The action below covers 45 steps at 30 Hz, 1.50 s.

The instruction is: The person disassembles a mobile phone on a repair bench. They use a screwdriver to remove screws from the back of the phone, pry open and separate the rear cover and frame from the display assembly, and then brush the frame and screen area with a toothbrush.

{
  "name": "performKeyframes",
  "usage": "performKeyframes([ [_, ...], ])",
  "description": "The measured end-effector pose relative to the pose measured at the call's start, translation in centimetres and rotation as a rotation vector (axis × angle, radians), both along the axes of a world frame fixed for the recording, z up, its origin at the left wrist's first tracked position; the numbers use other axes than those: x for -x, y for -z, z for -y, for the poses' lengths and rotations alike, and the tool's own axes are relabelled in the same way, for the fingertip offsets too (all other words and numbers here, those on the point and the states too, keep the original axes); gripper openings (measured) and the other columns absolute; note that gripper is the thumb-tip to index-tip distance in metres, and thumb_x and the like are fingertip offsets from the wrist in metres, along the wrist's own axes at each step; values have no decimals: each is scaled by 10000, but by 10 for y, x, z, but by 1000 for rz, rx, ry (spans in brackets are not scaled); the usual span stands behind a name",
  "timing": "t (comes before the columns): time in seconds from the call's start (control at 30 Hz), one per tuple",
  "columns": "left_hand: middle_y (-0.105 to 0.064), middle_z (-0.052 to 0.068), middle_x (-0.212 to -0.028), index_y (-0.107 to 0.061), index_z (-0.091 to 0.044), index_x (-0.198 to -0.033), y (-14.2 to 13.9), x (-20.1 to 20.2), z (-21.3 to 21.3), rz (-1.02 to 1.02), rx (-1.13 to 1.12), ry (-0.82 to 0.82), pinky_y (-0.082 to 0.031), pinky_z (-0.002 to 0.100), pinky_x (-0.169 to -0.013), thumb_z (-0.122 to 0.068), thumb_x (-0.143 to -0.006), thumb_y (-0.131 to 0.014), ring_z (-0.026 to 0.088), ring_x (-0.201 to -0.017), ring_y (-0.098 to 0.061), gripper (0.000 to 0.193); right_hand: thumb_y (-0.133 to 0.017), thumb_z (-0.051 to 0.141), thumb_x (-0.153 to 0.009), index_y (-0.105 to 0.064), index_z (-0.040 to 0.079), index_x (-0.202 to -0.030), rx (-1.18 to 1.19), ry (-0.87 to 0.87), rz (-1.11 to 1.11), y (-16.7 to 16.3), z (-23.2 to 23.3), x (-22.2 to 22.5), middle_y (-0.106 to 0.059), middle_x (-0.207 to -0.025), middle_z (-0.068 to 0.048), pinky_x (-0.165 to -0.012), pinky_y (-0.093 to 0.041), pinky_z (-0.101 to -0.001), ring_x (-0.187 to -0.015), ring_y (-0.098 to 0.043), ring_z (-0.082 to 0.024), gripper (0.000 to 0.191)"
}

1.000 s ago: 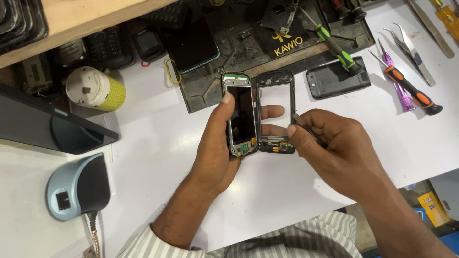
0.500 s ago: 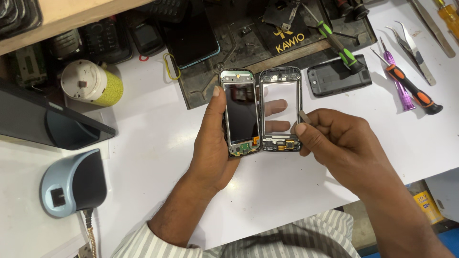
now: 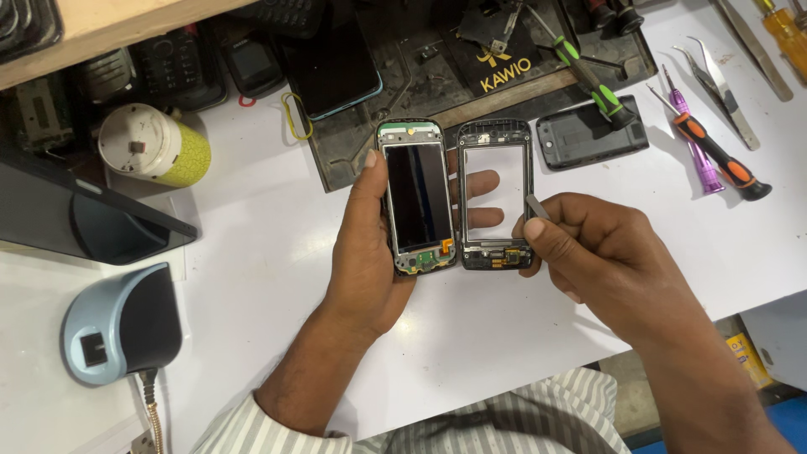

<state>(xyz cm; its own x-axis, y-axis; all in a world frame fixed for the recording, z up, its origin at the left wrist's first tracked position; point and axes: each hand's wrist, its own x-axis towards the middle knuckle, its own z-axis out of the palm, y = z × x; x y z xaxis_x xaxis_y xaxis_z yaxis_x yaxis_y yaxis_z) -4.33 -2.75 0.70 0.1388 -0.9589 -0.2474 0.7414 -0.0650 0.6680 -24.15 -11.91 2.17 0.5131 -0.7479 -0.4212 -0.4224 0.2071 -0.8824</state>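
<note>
My left hand (image 3: 366,261) holds an opened small phone above the white table (image 3: 252,252). Its inner body with the dark screen (image 3: 418,197) sits on the left, under my thumb. The black front frame (image 3: 496,197) with an empty window lies folded out to its right, and my fingers show through that window. My right hand (image 3: 601,252) pinches a thin grey metal tool (image 3: 536,206) whose tip rests at the frame's right edge.
A black work mat (image 3: 437,80) with parts lies behind. A black back cover (image 3: 591,134), green, orange and purple screwdrivers (image 3: 719,160) and tweezers (image 3: 714,71) are at the right. A white-and-yellow jar (image 3: 151,147), a dark tablet and a blue-grey scanner (image 3: 122,324) stand left.
The two halves of the phone have opened flatter and now lie side by side. My right hand moved the metal tool up along the frame's right edge.
</note>
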Motion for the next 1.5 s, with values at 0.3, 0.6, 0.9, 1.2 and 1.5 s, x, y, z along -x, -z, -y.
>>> performKeyframes([
  [0.3, -681, 303, -1238, -539, 38, -1379, -7, 0, -3, 36, -7, 28, -631, 510, -871, -566, -1033, -341, 353, -1075, -721, 723, -607, 266, -985, -723, -31, -942, -54, -3, 64, 1, 2, 6, -615, -608, -34, -421, -302, -255, -489, -400, -72, 322],
  [0.6, -689, 281, -1219, -540, 46, -1395, -8, 0, -6, 80, -31, 58, -625, 461, -843, -488, -1017, -450, 326, -1061, -727, 660, -613, 257, -980, -722, -34, -973, -109, 3, 108, 2, 0, 11, -503, -564, 7, -424, -277, -257, -490, -385, -76, 311],
  [0.9, -696, 282, -1189, -520, 81, -1387, -3, -1, -7, 94, 35, 49, -634, 464, -839, -298, -987, -617, 324, -1025, -737, 560, -610, 246, -994, -721, -30, -1002, -127, -17, 171, 3, -3, 14, -507, -593, 19, -438, -279, -245, -508, -385, -69, 298],
  [1.2, -686, 97, -934, -558, 118, -1354, 1, 5, -9, 261, 29, 22, -597, 358, -840, -92, -870, -715, 200, -847, -726, 551, -616, 245, -987, -732, -29, -989, -95, -29, 158, 5, -6, 15, -509, -573, 13, -428, -288, -248, -499, -395, -73, 297],
  [1.5, -692, 86, -957, -602, 99, -1280, 1, 6, -9, 308, 15, -31, -600, 381, -844, -70, -865, -704, 198, -840, -730, 459, -539, 288, -1019, -716, -36, -1117, -42, 85, 203, 3, -6, 20, -682, -724, -25, -441, -290, -235, -508, -378, -55, 382],
])
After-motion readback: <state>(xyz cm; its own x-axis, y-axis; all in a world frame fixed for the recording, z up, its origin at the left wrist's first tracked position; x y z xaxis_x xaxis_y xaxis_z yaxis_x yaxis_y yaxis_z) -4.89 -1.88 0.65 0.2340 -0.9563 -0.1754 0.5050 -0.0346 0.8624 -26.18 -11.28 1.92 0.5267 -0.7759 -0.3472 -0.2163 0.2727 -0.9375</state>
